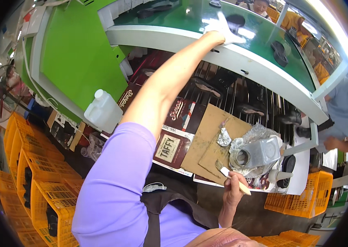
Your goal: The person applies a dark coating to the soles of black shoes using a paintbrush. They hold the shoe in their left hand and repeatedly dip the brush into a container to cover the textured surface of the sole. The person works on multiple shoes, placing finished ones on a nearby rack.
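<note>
My left hand [222,32], in a white glove, reaches far over the green conveyor belt [182,16]. Its fingers are spread beside a dark shoe sole [235,21]; I cannot make out whether they touch it. Close to my body, my right hand [234,189] is closed round the pale handle of a brush [225,171], bristles pointing up and left. The brush is over the edge of a stained cardboard sheet [203,140]. Just beyond it, a clear plastic container [260,152] lies on its side in crumpled plastic wrap, its round mouth toward the brush.
More dark soles [279,53] lie on the belt. A white squeeze bottle [279,176] is at the bench's right end, and a translucent jug [103,110] stands left of my arm. Orange crates [50,197] are stacked at left. A person [340,107] stands at right.
</note>
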The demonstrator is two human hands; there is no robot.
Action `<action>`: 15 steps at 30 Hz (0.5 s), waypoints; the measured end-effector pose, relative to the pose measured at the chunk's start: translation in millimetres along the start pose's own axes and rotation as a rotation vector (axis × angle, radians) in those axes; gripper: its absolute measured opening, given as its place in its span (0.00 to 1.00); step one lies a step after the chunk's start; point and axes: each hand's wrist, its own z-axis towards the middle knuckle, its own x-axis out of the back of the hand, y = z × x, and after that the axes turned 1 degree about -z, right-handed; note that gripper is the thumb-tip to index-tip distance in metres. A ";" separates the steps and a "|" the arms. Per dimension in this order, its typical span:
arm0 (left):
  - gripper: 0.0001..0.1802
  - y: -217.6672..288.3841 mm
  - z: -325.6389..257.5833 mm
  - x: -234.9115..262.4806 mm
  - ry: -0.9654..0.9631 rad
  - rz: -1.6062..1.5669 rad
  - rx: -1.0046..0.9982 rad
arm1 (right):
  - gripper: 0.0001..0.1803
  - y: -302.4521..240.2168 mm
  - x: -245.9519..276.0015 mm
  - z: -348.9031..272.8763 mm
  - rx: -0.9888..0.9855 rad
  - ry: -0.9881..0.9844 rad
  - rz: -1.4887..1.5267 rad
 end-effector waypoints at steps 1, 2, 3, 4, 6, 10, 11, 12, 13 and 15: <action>0.71 -13.4 12.4 -27.9 0.008 0.226 -0.007 | 0.09 0.2 1.1 0.3 0.000 0.005 -0.004; 0.69 -1.1 7.0 -21.1 -0.069 0.107 -0.004 | 0.09 -0.7 3.6 -1.0 0.003 0.036 -0.011; 0.67 11.3 -0.6 -13.4 -0.155 -0.024 -0.008 | 0.09 -0.9 5.9 -4.0 0.009 0.083 -0.023; 0.65 2.3 2.2 -1.0 -0.123 -0.006 0.031 | 0.09 -0.8 4.2 -4.1 -0.008 0.094 -0.008; 0.59 -32.4 11.8 22.3 -0.016 0.123 0.066 | 0.09 -0.9 1.3 -3.0 -0.018 0.083 -0.011; 0.56 -143.5 34.0 73.6 0.086 0.504 0.256 | 0.09 -1.1 -7.0 7.2 0.003 0.066 -0.071; 0.55 -164.1 35.3 84.6 0.147 0.571 0.326 | 0.10 0.3 -8.6 9.3 0.009 0.071 -0.096; 0.56 -183.9 39.3 98.0 0.096 0.497 0.415 | 0.09 4.4 -8.9 11.7 0.016 0.080 -0.110; 0.56 -205.3 43.3 108.5 0.037 0.424 0.509 | 0.09 7.0 -12.4 15.2 0.015 0.084 -0.118; 0.59 -251.3 51.3 136.0 0.034 0.323 0.515 | 0.10 13.1 -21.4 21.9 -0.019 0.061 -0.118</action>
